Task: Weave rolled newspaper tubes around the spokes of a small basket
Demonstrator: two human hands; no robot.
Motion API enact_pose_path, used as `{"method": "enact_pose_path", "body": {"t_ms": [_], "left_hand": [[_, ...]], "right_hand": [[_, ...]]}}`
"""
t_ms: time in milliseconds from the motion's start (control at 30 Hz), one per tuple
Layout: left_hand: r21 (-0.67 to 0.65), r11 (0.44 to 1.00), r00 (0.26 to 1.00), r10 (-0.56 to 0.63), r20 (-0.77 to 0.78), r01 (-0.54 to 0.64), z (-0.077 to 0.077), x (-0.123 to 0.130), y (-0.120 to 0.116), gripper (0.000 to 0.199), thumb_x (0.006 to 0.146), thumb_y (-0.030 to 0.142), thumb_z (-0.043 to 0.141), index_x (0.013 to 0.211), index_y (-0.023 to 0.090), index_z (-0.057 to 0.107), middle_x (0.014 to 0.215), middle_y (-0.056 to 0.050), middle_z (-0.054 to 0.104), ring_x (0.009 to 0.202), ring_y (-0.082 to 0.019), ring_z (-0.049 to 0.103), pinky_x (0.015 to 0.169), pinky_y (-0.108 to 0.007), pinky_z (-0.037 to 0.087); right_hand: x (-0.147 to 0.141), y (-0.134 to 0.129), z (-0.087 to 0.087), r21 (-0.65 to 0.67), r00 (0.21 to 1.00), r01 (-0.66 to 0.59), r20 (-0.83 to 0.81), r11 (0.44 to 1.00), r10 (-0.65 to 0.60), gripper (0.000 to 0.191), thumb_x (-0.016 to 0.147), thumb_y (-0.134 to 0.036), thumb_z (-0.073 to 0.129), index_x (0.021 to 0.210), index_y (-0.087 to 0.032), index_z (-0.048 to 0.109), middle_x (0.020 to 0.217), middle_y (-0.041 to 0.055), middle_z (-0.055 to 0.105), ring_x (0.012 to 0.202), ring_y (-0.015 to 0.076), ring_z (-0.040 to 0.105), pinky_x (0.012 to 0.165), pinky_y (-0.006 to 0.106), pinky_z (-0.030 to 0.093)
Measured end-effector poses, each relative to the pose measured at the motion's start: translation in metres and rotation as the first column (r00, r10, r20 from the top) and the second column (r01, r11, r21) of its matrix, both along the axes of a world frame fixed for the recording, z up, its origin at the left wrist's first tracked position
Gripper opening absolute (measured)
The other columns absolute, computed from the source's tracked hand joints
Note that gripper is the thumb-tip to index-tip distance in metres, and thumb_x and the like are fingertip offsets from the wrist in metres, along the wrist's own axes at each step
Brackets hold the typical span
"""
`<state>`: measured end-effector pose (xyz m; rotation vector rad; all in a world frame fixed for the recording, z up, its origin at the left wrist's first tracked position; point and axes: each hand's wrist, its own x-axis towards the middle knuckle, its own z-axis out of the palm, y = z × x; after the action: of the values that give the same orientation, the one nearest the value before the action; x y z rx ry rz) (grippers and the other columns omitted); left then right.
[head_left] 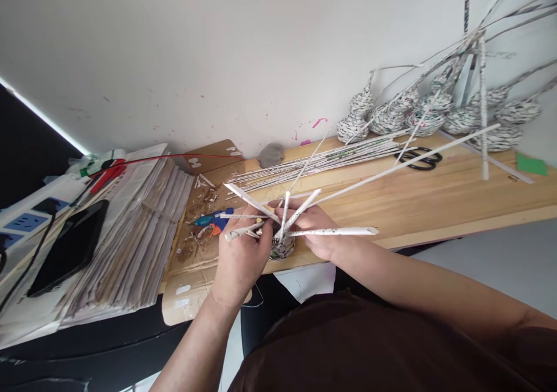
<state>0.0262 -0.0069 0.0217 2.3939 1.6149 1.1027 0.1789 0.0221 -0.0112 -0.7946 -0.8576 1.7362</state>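
Between my hands sits a small round piece woven from rolled newspaper point(282, 249), close to the table's front edge. Several paper tubes point(333, 231) stick out from its top in different directions, and one long tube point(404, 164) slants far to the right. My left hand point(246, 258) closes on the left side of the woven piece, thumb toward the base of the tubes. From the right, my right hand point(319, 229) grips the other side, its fingers partly hidden behind the tubes.
A bundle of paper tubes point(317, 163) lies behind my hands, with black scissors point(418, 158) to its right. Woven gourd-shaped pieces point(353, 126) line the wall. A blue glue gun point(213, 219) rests on cardboard point(191, 282), beside stacked newspaper point(130, 247) bearing a phone point(69, 247).
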Motion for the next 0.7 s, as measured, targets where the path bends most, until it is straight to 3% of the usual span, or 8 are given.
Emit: {"method": "enact_pose_path", "body": {"t_ms": [100,267,367,433,500,700], "left_hand": [[-0.018,0.998,0.998,0.056,-0.019,-0.057,0.000,0.000,-0.001,0.013,0.091,0.021,0.058,0.096,0.018,0.070,0.096,-0.008,0.077,0.090,-0.025,0.072,0.082,-0.036,0.055],[-0.074,0.991,0.993,0.115,0.023,-0.113,0.006,0.003,0.001,0.014,0.088,0.022,0.060,0.094,0.020,0.073,0.091,-0.006,0.078,0.085,-0.024,0.074,0.079,-0.035,0.056],[-0.233,0.973,0.985,0.041,0.167,-0.001,0.013,-0.005,0.007,0.012,0.085,0.025,0.066,0.093,0.019,0.073,0.083,-0.004,0.077,0.079,-0.022,0.073,0.076,-0.034,0.057],[-0.381,0.898,0.941,-0.093,0.325,0.221,0.018,-0.017,0.012,0.026,0.079,0.029,0.075,0.103,0.018,0.072,0.094,-0.006,0.078,0.083,-0.021,0.073,0.077,-0.033,0.058],[-0.428,0.822,0.866,-0.148,0.477,0.376,0.020,-0.032,0.016,0.050,0.075,0.028,0.080,0.123,0.019,0.067,0.109,-0.009,0.076,0.085,-0.019,0.072,0.075,-0.032,0.059],[-0.477,0.824,0.858,-0.021,0.512,0.305,0.017,-0.051,0.016,0.030,0.086,0.031,0.069,0.112,0.018,0.074,0.109,-0.010,0.077,0.096,-0.021,0.072,0.074,-0.030,0.060]], "right_hand": [[-0.003,0.000,-0.003,0.062,0.996,0.076,0.035,0.995,-0.079,0.026,0.061,-0.037,0.089,0.071,-0.018,0.074,0.064,-0.0022,0.068,0.060,0.0125,0.059,0.061,0.026,0.048],[0.001,0.000,-0.012,0.325,0.949,0.173,0.199,0.930,-0.246,0.017,0.073,-0.036,0.082,0.068,-0.022,0.074,0.068,-0.0005,0.072,0.069,0.0185,0.067,0.071,0.032,0.053],[0.004,0.005,-0.016,0.391,0.922,0.182,0.250,0.902,-0.294,0.015,0.077,-0.036,0.079,0.070,-0.023,0.076,0.074,0.0014,0.075,0.078,0.0223,0.071,0.077,0.035,0.055],[0.005,0.009,-0.018,0.382,0.922,0.192,0.246,0.904,-0.300,0.013,0.076,-0.035,0.080,0.074,-0.023,0.077,0.079,0.0023,0.077,0.081,0.0230,0.072,0.079,0.036,0.055],[0.004,0.012,-0.018,0.345,0.929,0.204,0.228,0.916,-0.292,0.015,0.074,-0.035,0.082,0.075,-0.021,0.077,0.080,0.0031,0.078,0.080,0.0227,0.072,0.079,0.036,0.055],[0.003,0.019,-0.014,0.272,0.931,0.246,0.202,0.930,-0.305,0.021,0.064,-0.035,0.086,0.064,-0.019,0.071,0.066,-0.0002,0.071,0.066,0.0179,0.065,0.066,0.033,0.052]]}}
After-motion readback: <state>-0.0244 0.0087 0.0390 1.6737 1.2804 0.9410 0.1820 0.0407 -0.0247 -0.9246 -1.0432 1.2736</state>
